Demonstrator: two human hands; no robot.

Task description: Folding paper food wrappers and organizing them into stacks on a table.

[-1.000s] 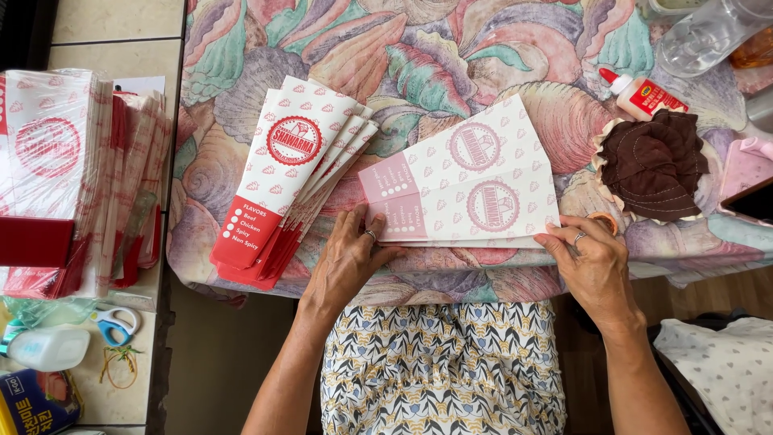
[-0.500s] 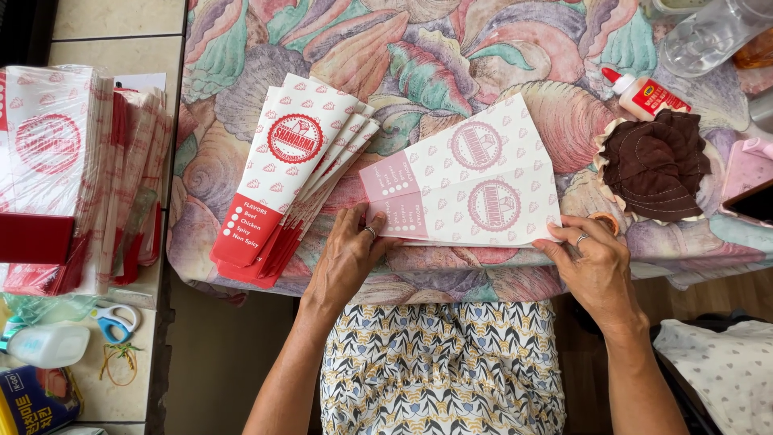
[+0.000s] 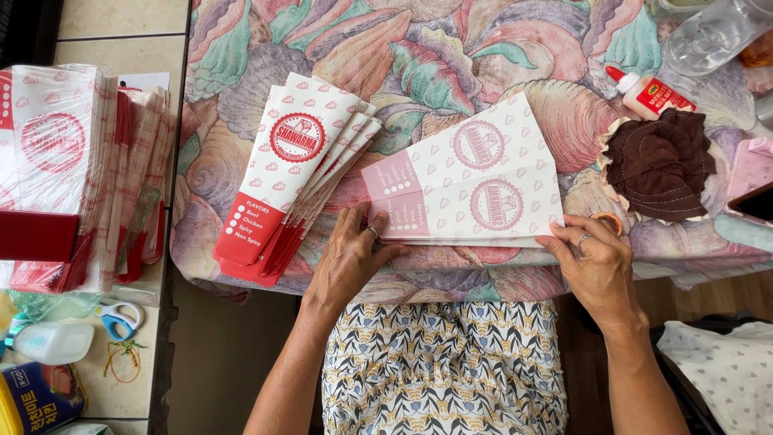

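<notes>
A flat white-and-pink printed paper sleeve (image 3: pixel 471 181) with round red stamps lies across a small stack near the table's front edge. My left hand (image 3: pixel 350 258) presses its fingers on the sleeve's left end. My right hand (image 3: pixel 596 262) pinches the right end of the stack at the front edge. A fanned pile of folded red-and-white paper bags (image 3: pixel 294 173) lies just left of my left hand.
A shell-patterned cloth (image 3: pixel 451 56) covers the table. A brown fabric piece (image 3: pixel 660 161), a glue bottle (image 3: pixel 648 93) and a clear plastic bottle (image 3: pixel 713 32) sit at the right. On the floor at left are wrapped bundles of bags (image 3: pixel 72 169), scissors (image 3: pixel 121 318) and rubber bands (image 3: pixel 122 360).
Both hands stay on the sleeve's ends; the fingers shift only slightly along the front edge. The sleeve itself has barely moved.
</notes>
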